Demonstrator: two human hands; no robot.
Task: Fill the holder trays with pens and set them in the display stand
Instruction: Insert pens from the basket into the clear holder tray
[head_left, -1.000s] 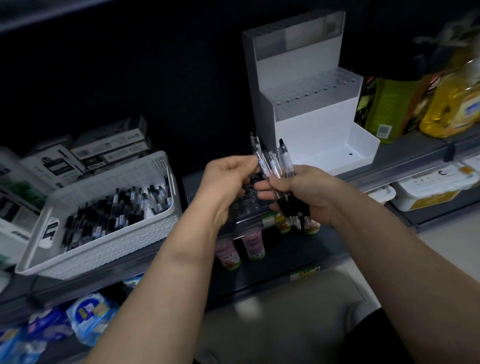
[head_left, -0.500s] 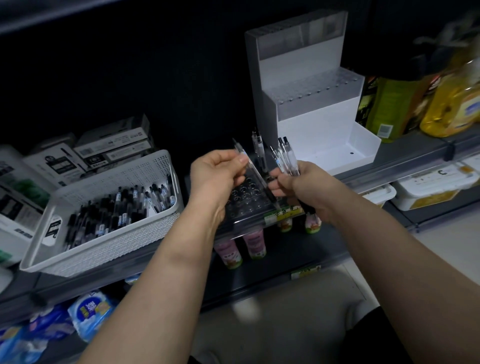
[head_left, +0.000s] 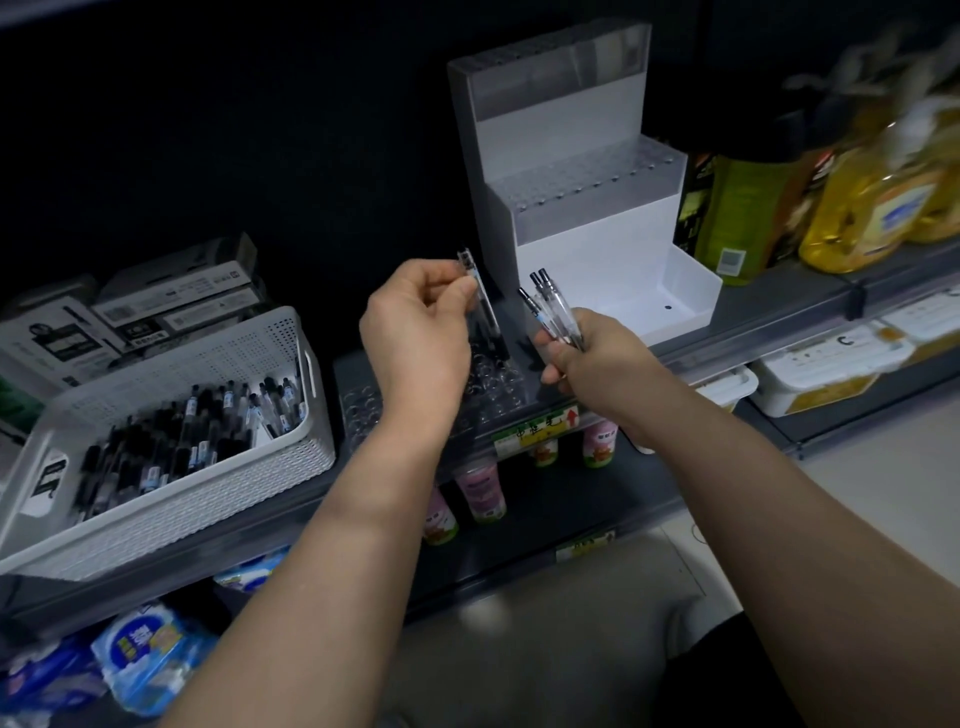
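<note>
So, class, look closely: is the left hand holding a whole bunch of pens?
No, the left hand pinches a single pen over the clear tray, while the right hand grips the bunch of pens.

Colours around the display stand
Stand white, tiers grey-dotted; basket left of it white mesh-patterned; bottles right of it yellow.

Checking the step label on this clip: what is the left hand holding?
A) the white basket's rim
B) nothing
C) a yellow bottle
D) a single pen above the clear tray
D: the left hand pinches one pen above the clear holder tray, while the right hand grips a bunch of pens.
</note>
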